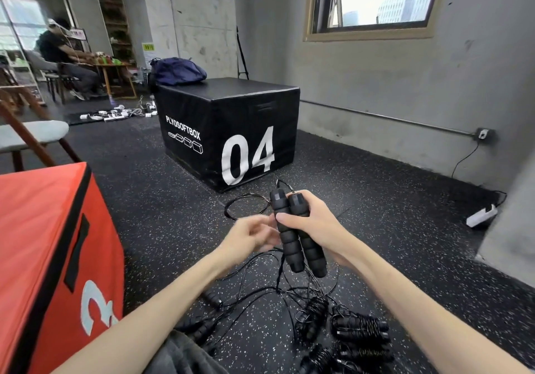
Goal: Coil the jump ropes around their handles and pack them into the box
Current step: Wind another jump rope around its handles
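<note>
My right hand (pixel 314 226) grips two black foam jump-rope handles (pixel 292 237) held side by side, tips pointing away from me. Their thin black rope (pixel 246 199) loops out to the left of the handle tops and hangs down toward the floor. My left hand (pixel 250 236), blurred, sits just left of the handles with fingers curled at the rope. On the floor below lie several coiled jump ropes (pixel 359 327) at the lower right, and loose ropes with handles (pixel 202 327) tangled near my knee.
A red soft box (pixel 43 257) marked 3 stands at my left. A black plyo box (pixel 231 130) marked 04 stands ahead with a blue bag (pixel 176 70) on it. A power strip (pixel 482 215) lies by the right wall. A person sits at a far table.
</note>
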